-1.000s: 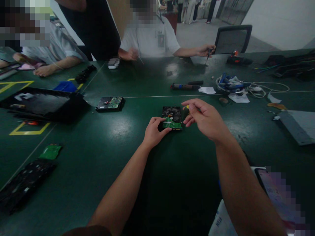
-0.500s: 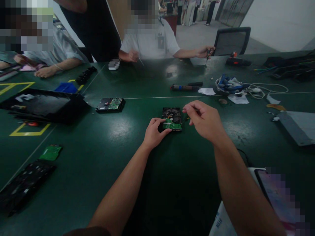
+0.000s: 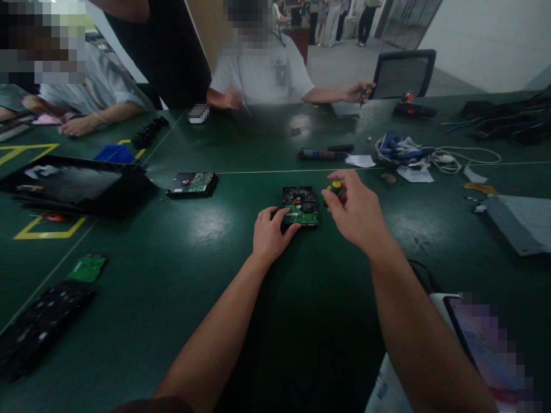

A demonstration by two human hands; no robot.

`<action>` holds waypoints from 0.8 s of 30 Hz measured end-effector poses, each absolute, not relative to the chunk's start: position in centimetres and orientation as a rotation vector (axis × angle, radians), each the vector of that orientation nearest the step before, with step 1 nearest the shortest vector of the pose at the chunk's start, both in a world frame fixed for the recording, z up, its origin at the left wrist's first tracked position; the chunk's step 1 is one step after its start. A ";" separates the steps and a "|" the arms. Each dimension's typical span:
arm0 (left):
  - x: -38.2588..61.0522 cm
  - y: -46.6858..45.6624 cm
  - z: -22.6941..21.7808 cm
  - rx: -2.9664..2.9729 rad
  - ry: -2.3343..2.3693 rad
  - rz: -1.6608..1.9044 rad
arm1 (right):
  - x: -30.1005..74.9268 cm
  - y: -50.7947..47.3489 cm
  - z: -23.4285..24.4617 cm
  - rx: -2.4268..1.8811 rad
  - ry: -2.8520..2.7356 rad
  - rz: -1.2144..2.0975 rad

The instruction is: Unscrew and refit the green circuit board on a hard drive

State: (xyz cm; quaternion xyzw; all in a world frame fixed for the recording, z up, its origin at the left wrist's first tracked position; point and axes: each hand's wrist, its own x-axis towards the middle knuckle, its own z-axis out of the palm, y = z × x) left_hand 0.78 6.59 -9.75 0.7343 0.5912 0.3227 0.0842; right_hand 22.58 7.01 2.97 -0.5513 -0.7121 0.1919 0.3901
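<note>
Nearest us, a phone (image 3: 471, 338) lies at the right, and a black part (image 3: 45, 324) lies at the left on the green desk (image 3: 172, 275), with a green circuit board (image 3: 88, 268) just past it. Ahead, our left hand (image 3: 270, 236) holds the near left corner of a hard drive (image 3: 300, 198) between partly spread thumb and fingers; the drive lies flat between our hands. Our right hand (image 3: 355, 212), just right of it, has its fingers curled around a yellow-topped screwdriver (image 3: 336, 187); we cannot tell whether the tip touches the drive. Farther left rests a second drive (image 3: 191, 184). Beyond, a dark stick-shaped tool (image 3: 321, 154) lies near a blue-and-white bundle (image 3: 402, 148), and across the desk is a person (image 3: 267, 71) in a white shirt.
</note>
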 end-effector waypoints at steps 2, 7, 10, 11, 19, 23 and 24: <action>0.8 6.6 -9.6 2.192 1.767 0.970 | 22.5 7.1 2.9 -1.423 -1.833 0.331; 0.9 6.6 -9.5 2.186 1.740 0.952 | 22.3 7.2 2.7 -1.429 -1.874 0.158; 0.8 6.6 -9.5 2.179 1.719 0.949 | 22.4 7.3 2.6 -1.392 -1.893 0.125; 0.7 6.6 -9.6 2.184 1.710 0.951 | 22.4 7.3 2.6 -1.375 -1.895 0.126; 0.7 6.7 -9.5 2.282 1.590 0.944 | 22.1 7.2 2.6 -1.316 -1.872 0.218; 0.8 6.8 -9.7 2.259 1.602 0.907 | 22.3 7.1 2.7 -1.343 -1.878 0.177; 0.8 6.8 -9.7 2.253 1.613 0.900 | 22.4 7.1 2.7 -1.346 -1.884 0.168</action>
